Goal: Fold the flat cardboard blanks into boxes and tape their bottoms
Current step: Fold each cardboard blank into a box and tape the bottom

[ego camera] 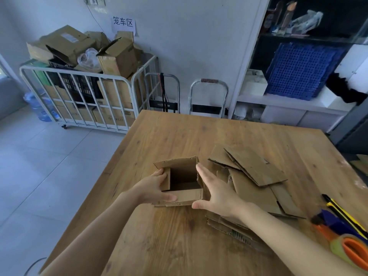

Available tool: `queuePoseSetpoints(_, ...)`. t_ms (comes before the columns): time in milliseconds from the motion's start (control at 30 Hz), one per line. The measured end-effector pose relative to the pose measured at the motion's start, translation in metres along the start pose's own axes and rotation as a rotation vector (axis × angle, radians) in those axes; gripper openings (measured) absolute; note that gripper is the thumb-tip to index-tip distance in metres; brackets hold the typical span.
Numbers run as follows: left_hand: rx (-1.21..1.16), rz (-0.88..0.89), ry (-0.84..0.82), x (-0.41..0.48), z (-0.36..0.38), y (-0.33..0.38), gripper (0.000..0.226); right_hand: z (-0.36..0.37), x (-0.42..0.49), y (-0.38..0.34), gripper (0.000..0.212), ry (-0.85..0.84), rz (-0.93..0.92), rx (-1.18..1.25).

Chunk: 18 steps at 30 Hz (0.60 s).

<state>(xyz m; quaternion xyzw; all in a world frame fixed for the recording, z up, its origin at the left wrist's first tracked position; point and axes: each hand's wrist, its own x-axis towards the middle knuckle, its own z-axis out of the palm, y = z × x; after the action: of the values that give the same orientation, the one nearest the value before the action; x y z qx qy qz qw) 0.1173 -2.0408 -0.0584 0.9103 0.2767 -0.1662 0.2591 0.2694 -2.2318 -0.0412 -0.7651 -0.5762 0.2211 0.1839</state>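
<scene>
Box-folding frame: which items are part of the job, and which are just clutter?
Job:
small open brown cardboard box, gripped by left hand, right hand flat against its side
pile of flat brown cardboard blanks
orange-and-blue tape dispenser

Lying about:
yellow-and-black utility knife
white metal cage cart of cartons
blue water bottle
two folding hand trolleys
blue perforated plastic panel

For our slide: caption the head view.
Left hand grips, right hand presses a cardboard box beside flat blanks on a table.

Matt brown corrugated cardboard box [180, 182], rough-edged flat cardboard blanks [256, 168], smooth grained wooden table [179, 132], white-painted metal cage cart [83, 90]
</scene>
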Motion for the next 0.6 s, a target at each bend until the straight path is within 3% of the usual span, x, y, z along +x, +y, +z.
queuePoseSetpoints(100, -0.027, 0.021, 0.003, 0.002, -0.002, -0.001, 0.101, -0.006, 0.004, 0.004, 0.110, -0.006, -0.021, -0.123)
queuePoseSetpoints(400, 0.012, 0.073, 0.067, 0.005, 0.002, -0.006, 0.103, 0.001, 0.010, 0.008, 0.119, 0.028, -0.015, -0.113)
queuePoseSetpoints(600, -0.039, 0.145, 0.060, 0.012, -0.005, -0.008, 0.104, 0.011, 0.015, 0.016, 0.104, -0.081, -0.090, -0.175)
